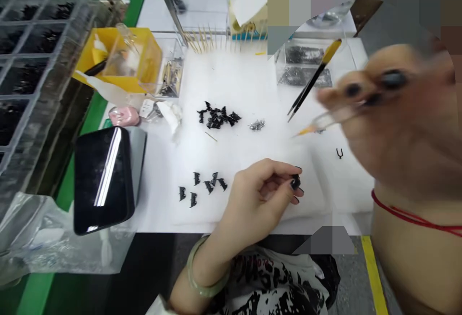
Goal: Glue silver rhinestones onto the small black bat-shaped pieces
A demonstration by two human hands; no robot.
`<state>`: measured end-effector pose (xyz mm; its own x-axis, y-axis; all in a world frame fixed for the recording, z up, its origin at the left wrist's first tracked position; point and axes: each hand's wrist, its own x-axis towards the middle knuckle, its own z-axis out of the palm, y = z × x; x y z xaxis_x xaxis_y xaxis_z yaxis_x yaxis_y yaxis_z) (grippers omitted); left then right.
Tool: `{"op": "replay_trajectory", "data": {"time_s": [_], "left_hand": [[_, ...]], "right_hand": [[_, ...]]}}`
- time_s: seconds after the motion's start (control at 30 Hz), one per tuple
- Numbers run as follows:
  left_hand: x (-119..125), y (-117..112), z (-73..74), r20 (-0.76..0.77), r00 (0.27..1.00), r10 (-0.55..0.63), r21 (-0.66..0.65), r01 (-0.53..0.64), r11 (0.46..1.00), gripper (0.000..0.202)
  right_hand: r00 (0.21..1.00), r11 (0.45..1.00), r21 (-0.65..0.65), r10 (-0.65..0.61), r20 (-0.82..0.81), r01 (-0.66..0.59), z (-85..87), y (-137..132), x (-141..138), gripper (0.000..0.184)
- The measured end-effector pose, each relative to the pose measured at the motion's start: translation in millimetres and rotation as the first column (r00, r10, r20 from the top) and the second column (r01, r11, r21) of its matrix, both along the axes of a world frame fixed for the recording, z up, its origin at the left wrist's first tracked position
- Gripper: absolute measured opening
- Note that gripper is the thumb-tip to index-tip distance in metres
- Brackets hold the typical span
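My left hand (262,192) is closed over the front of the white work mat (231,154), pinching a small black piece (296,180) between thumb and fingers; the fingers hide much of its shape. My right hand (391,118), blurred, is raised at the right and closed on a thin clear applicator with an orange tip (308,130). That tip points left, above and apart from the black piece. Black tweezers with a yellow end (314,81) slant beside the right hand. Several black bat-shaped pieces (208,186) lie left of my left hand, and a heap of similar ones (216,117) sits farther back.
Small silvery bits (257,125) and a black fork-shaped piece (340,153) lie on the white surface. At left are a black-screened device (103,175), a yellow box (147,55) and a compartment tray (36,57). Thin sticks (204,41) stand along the back.
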<state>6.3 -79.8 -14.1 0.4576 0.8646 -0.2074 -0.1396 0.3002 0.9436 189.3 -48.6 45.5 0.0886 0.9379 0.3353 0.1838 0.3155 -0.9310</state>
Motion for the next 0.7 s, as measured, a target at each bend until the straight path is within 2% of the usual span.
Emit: {"op": "replay_trajectory", "data": {"time_s": [0.07,0.1,0.13,0.2,0.27,0.33,0.37,0.4,0.43,0.47,0.5,0.53,0.57,0.6,0.63,0.7], "left_hand": [[1,0,-3.8,0.000,0.999,-0.038,0.044,0.038,0.998,0.018],[1,-1,-5.6,0.001,0.999,-0.049,0.064,0.049,0.997,0.020],[1,-1,-7.3,0.006,0.999,-0.050,0.083,0.050,0.995,0.020],[1,-2,-9.8,0.018,0.999,-0.036,0.120,0.033,0.992,0.021],[1,-2,-10.7,0.035,0.999,-0.013,0.152,0.007,0.988,0.022],[2,-2,-9.9,0.065,0.998,0.010,0.165,-0.021,0.986,0.022],[2,-2,-9.1,0.087,0.996,0.022,0.161,-0.036,0.986,0.022],[2,-2,-8.2,0.112,0.993,0.037,0.148,-0.054,0.988,0.021],[2,-2,-7.3,0.138,0.989,0.058,0.129,-0.076,0.989,0.020],[2,-2,-6.7,0.163,0.983,0.086,0.102,-0.103,0.989,0.018],[2,-2,-6.6,0.185,0.976,0.118,0.074,-0.133,0.988,0.015],[1,-2,-7.1,0.203,0.967,0.155,0.046,-0.167,0.985,0.013],[1,-2,-8.3,0.216,0.956,0.198,0.022,-0.207,0.978,0.011],[0,-3,-10.1,0.224,0.945,0.238,0.004,-0.245,0.969,0.010],[-1,-3,-12.3,0.228,0.934,0.274,-0.008,-0.280,0.960,0.010],[-2,-5,-16.7,0.223,0.917,0.330,-0.022,-0.334,0.942,0.009]], "right_hand": [[0.957,0.973,0.004,0.228,-0.177,-0.231,-6.7,21,-20,0.011],[0.931,0.933,-0.071,0.343,-0.127,-0.354,-12.5,31,-30,0.012],[0.899,0.892,-0.123,0.438,-0.007,-0.436,-18.7,41,-39,0.009],[0.836,0.836,-0.238,0.532,0.135,-0.493,-28.1,54,-51,0.009],[0.785,0.805,-0.311,0.578,0.224,-0.505,-28.5,58,-54,0.010],[0.748,0.813,-0.325,0.576,0.331,-0.483,-20.2,51,-46,0.020],[0.742,0.851,-0.281,0.524,0.417,-0.444,-14.9,45,-39,0.028],[0.751,0.908,-0.190,0.416,0.512,-0.373,-10.5,38,-31,0.036],[0.774,0.966,-0.031,0.224,0.592,-0.255,-8.2,32,-23,0.039],[0.796,0.986,0.142,-0.015,0.605,-0.090,-8.8,26,-14,0.039],[0.799,0.953,0.281,-0.253,0.545,0.110,-12.8,22,-6,0.037],[0.781,0.903,0.332,-0.409,0.471,0.273,-19.9,20,1,0.039],[0.775,0.888,0.283,-0.456,0.438,0.363,-29.5,19,6,0.046],[0.792,0.899,0.178,-0.436,0.426,0.400,-40.3,20,10,0.056],[0.814,0.915,0.084,-0.391,0.431,0.395,-51.3,22,12,0.062],[0.850,0.930,-0.073,-0.295,0.437,0.360,-68.4,27,13,0.057]]}}
